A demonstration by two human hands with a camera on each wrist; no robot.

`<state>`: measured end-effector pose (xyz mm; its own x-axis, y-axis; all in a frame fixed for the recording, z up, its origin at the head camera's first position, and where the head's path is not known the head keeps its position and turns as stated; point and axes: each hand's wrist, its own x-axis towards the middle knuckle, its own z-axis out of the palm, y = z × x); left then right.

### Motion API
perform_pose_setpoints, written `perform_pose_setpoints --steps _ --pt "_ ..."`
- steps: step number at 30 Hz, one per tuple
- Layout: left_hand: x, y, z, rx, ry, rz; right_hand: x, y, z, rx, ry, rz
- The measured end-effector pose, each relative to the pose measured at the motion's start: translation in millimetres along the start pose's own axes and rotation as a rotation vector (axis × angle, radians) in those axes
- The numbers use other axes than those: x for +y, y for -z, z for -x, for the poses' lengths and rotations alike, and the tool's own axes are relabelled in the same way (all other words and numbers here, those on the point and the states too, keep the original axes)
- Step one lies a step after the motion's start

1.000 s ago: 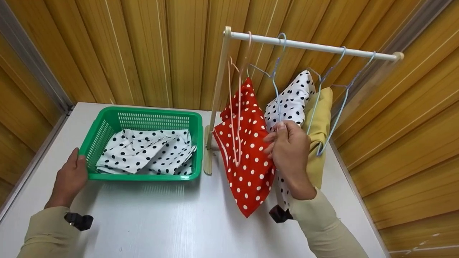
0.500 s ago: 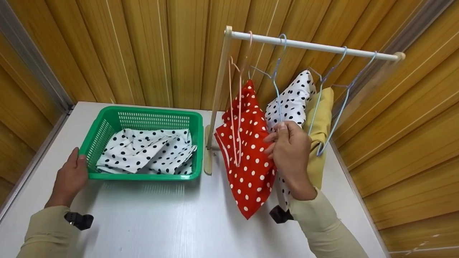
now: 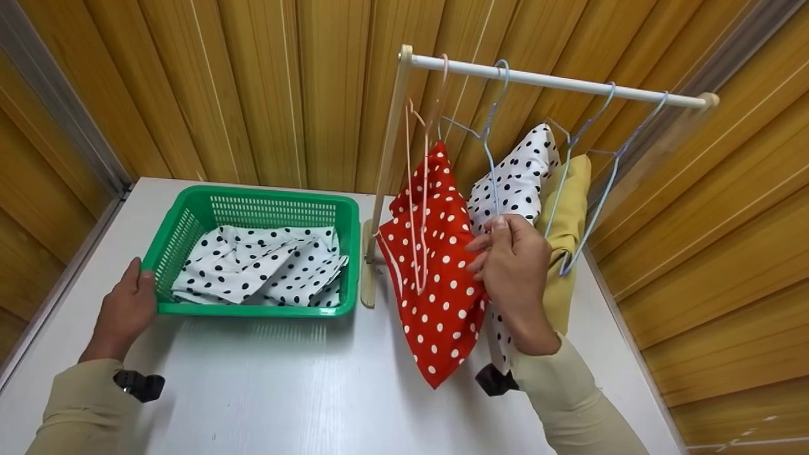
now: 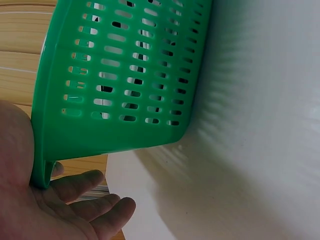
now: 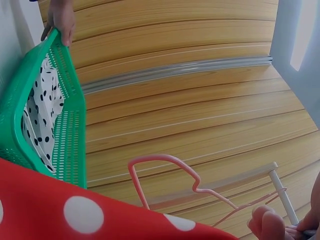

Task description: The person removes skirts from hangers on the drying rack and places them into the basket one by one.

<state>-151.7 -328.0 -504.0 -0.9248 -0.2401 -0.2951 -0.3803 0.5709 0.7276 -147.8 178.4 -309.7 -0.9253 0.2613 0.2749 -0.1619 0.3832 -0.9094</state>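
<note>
My left hand (image 3: 124, 314) grips the front left corner of a green plastic basket (image 3: 253, 311), thumb over the rim. Its other fingers extend loosely past the corner in the left wrist view. Inside lies a folded white cloth with black dots (image 3: 253, 265). At the rack, my right hand (image 3: 515, 278) pinches the near end of a light blue hanger (image 3: 490, 161). A red cloth with white dots (image 3: 442, 303) hangs beside that hand, its top corner at the hanger's far end. The pinched wire is mostly hidden by the fingers.
The rack's white bar (image 3: 556, 80) also carries a bare pink hanger (image 3: 425, 208) at its left end. Farther right hang a white dotted cloth (image 3: 509, 183) and a yellow cloth (image 3: 562, 284) on blue hangers. Wood-pattern walls (image 3: 265, 95) enclose the white table (image 3: 265, 392).
</note>
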Motion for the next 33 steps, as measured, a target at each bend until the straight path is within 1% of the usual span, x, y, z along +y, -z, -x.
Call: perform_pose_setpoints --steps 3,8,11,14,16,25,30,33 --pt "2.9 -0.2 -0.9 0.032 -0.01 -0.023 -0.1 -0.9 -0.3 0.001 0.011 -0.012" --pt "16.5 -3.6 -2.2 0.093 -0.059 -0.046 -0.8 -0.5 0.1 0.006 0.011 -0.02" --pt "23.9 -6.6 -4.0 0.146 -0.107 -0.112 -1.4 -0.1 0.4 0.004 0.002 -0.02" --pt "29.1 -8.6 -5.3 0.175 -0.129 -0.179 -2.2 0.3 0.7 0.0 -0.004 -0.013" --pt "32.6 -9.9 -4.9 0.175 -0.131 -0.21 -2.6 0.5 1.1 -0.002 -0.007 -0.008" --pt "52.6 -17.9 -1.6 0.194 -0.156 -0.251 -3.9 -0.3 1.6 0.001 -0.02 -0.01" --pt "68.1 -27.5 2.2 0.178 -0.169 -0.247 -3.3 -1.1 1.4 0.009 -0.013 -0.002" --pt "79.1 -35.2 4.9 0.187 -0.194 -0.247 -2.9 -1.7 1.1 0.015 0.001 0.007"
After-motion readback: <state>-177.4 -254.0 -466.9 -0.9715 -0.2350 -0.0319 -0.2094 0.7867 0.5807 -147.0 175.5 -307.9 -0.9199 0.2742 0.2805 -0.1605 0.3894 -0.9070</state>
